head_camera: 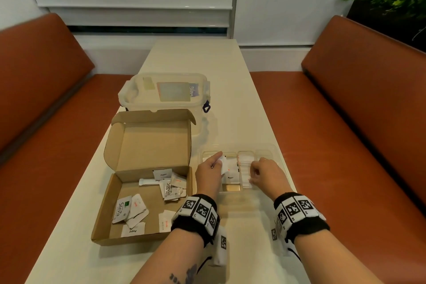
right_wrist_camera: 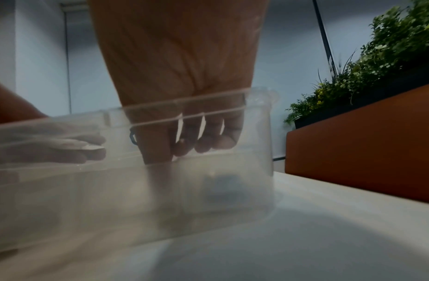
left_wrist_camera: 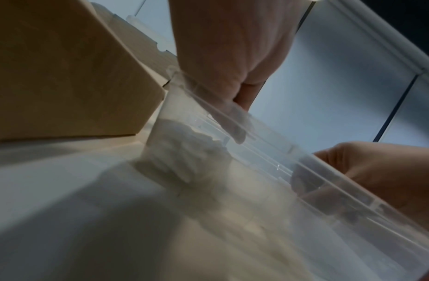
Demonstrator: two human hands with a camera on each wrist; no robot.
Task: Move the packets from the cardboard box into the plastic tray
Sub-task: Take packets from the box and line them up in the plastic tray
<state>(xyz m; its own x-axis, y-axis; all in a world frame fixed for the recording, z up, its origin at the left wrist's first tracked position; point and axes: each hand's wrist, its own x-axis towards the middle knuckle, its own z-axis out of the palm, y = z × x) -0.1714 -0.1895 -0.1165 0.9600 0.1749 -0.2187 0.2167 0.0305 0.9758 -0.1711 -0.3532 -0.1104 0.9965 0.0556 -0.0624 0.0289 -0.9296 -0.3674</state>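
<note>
Both wrists wear black bands set with coded squares, and ahead of them, going left to right, an open cardboard box [head_camera: 129, 182] holds loose white Stevia and Pepper packets [head_camera: 169, 188], just beside the clear plastic tray [head_camera: 274, 148]. Left hand [head_camera: 208, 174] pinches white packets over the tray's left compartments, index finger straight. Right hand [head_camera: 265, 174], fingers curled down, reaches among the stacked white packets in the tray's middle compartment; its grip I cannot tell.

One cardboard box [head_camera: 147, 168], one plastic tray [head_camera: 272, 150]
</note>
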